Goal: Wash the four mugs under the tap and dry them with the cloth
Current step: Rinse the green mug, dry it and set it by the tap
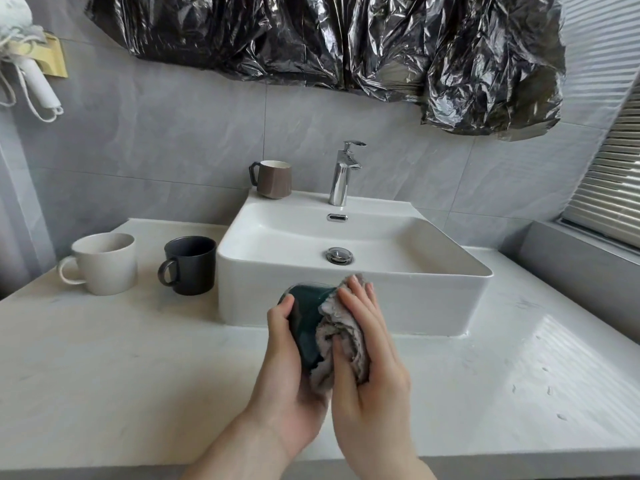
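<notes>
Lying on its side above the countertop (pixel 104 341), a dark green mug (pixel 304 327) is held in the left hand (pixel 287 372), whose fingers are curled round the mug's body from below and from the left. A grey cloth (pixel 341 337) is pressed against the mug's right side by the right hand (pixel 367 355); its thumb is tucked into the folds and its fingers are laid fairly straight over the bunched fabric, so the cloth is pinched between thumb and palm. Both hands are seen just in front of the white basin (pixel 349 251), close to its front wall.

Three further mugs are set upright and well apart from the hands — a white mug (pixel 104 265) at the far left of the countertop, a black mug (pixel 190 265) just beside the basin's left wall, and a brown mug (pixel 272 180) on the basin's back left corner. All three handles are turned to the left. A chrome tap (pixel 343 174) is mounted at the back of the basin, and no water can be made out beneath its spout. Crumpled black plastic sheeting (pixel 346 39) is hung across the tiled wall above. A few droplets are scattered on the countertop at the right.
</notes>
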